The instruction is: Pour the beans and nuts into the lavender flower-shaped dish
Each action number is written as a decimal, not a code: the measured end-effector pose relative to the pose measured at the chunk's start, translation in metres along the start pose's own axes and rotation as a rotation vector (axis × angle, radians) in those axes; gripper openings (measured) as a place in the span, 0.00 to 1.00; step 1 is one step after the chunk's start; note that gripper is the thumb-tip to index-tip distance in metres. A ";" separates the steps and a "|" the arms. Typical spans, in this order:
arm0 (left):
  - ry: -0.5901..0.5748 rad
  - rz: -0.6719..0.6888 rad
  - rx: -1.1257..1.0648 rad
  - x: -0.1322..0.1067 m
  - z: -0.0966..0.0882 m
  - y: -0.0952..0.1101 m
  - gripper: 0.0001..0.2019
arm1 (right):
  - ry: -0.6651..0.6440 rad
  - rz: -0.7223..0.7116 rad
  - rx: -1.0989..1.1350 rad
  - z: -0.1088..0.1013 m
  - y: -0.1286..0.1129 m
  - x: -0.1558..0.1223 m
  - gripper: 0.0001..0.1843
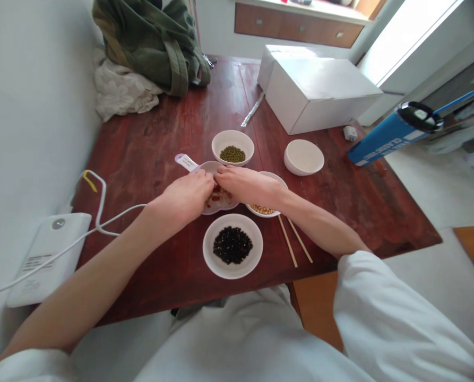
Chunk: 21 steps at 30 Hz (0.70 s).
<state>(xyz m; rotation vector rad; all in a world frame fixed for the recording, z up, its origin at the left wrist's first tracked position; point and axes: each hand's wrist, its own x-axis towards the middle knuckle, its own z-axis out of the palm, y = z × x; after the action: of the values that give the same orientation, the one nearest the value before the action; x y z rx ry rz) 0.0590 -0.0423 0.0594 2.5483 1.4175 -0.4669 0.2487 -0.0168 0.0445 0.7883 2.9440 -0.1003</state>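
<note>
The person's left hand (189, 192) and right hand (240, 183) met over a shallow, lobed, pale lilac dish (216, 209), which lay on the dark red wooden table (149, 143) among white bowls. Both hands had the knuckles up and the fingers bent downward; the fingertips were hidden, so one could not tell how far apart they were or whether either hand gripped anything. The dish's low wall presumably let both hands reach inside together. A round white bowl of green beans (232, 154) stood just beyond it, one of black beans (232, 245) just nearer the person, and one of yellow kernels (263, 209) to the right, partly under the right forearm (320, 223); this cluster probably kept everything within easy reach. Two pale wooden chopsticks (287, 241) lay apart from the hands. The dish had a rounded handle (178, 158) bearing a white label (187, 162), and small red and pale pieces (216, 198) showed inside, partly covered.
</note>
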 end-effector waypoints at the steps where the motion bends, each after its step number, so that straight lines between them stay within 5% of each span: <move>1: -0.001 -0.003 0.005 0.001 0.000 -0.001 0.16 | 0.000 0.014 -0.017 -0.001 -0.001 0.000 0.13; 11: 0.070 0.061 -0.075 0.011 0.014 -0.013 0.17 | 0.000 0.017 -0.005 0.002 -0.001 0.004 0.10; 21: -0.003 0.027 -0.084 0.000 -0.002 -0.004 0.15 | 0.048 -0.009 0.060 0.004 0.001 0.006 0.14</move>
<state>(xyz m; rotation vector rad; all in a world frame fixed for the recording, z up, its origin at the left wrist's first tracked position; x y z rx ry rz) 0.0561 -0.0391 0.0613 2.4961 1.3699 -0.3978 0.2444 -0.0134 0.0396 0.7965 3.0032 -0.1740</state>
